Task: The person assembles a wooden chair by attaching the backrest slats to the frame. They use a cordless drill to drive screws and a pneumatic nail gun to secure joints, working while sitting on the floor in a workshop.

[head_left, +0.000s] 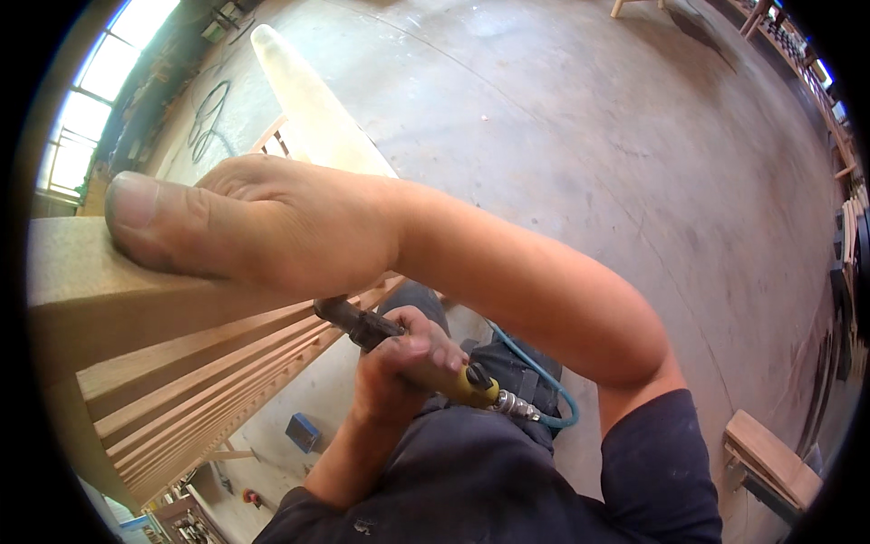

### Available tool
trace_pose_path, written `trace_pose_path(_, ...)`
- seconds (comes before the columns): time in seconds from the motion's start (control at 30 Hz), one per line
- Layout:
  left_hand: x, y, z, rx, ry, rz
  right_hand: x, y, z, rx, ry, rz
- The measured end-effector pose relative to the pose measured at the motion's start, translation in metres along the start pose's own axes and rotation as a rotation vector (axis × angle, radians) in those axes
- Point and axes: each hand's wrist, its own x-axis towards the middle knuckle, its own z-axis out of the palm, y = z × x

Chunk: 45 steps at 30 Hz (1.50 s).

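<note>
My left hand [419, 349] is wrapped round an air-powered hand tool [476, 384] with a dark head and a yellow end. Its dark head [340, 317] points toward the slatted wooden piece, just under my right forearm; whether it touches the wood is hidden. Reaching across from the right, my right hand [272, 222] grips the thick top rail [100, 281] of that piece, the thumb along its upper face and the other fingers mostly out of sight. Below the rail runs a row of parallel wooden slats [199, 408].
A teal air hose [566, 412] loops from the tool beside my leg. A pale rounded board [313, 104] juts out beyond my right hand. On the concrete floor lie a blue box [302, 432] and a dark coiled cable [208, 118]. Wooden boards [770, 458] sit at lower right.
</note>
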Motion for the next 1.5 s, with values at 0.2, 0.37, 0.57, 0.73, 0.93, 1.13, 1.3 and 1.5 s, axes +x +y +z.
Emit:
trace_pose_path(0.2, 0.002, -0.002, 0.004, -0.065, 0.018, 0.013, 0.002, 0.0, 0.0, 0.019, 0.003, -0.014)
trace_pose_path(0.37, 0.004, -0.001, 0.005, -0.075, 0.001, 0.024, 0.002, 0.001, 0.001, -0.019, 0.018, -0.015)
trace_pose_path(0.57, 0.005, -0.003, -0.005, -0.038, -0.045, 0.034, 0.003, -0.001, -0.006, -0.114, 0.0, 0.069)
trace_pose_path(0.73, 0.003, -0.003, 0.002, 0.063, -0.009, 0.094, -0.021, 0.045, -0.046, -0.268, -0.064, 0.09)
trace_pose_path(0.93, 0.0, -0.015, 0.005, 0.036, 0.195, 0.258, -0.027, 0.053, -0.047, 0.004, -0.145, 0.164)
trace_pose_path(1.13, 0.005, -0.005, 0.016, 0.019, 0.338, 0.136, -0.033, 0.061, -0.039, -0.068, -0.018, -0.018)
trace_pose_path(1.3, 0.01, -0.006, 0.017, -0.042, 0.298, 0.151, -0.029, 0.067, -0.037, -0.141, 0.032, -0.141)
trace_pose_path(1.5, 0.009, -0.006, 0.021, -0.039, 0.304, 0.14, -0.029, 0.07, -0.036, -0.163, 0.058, -0.202)
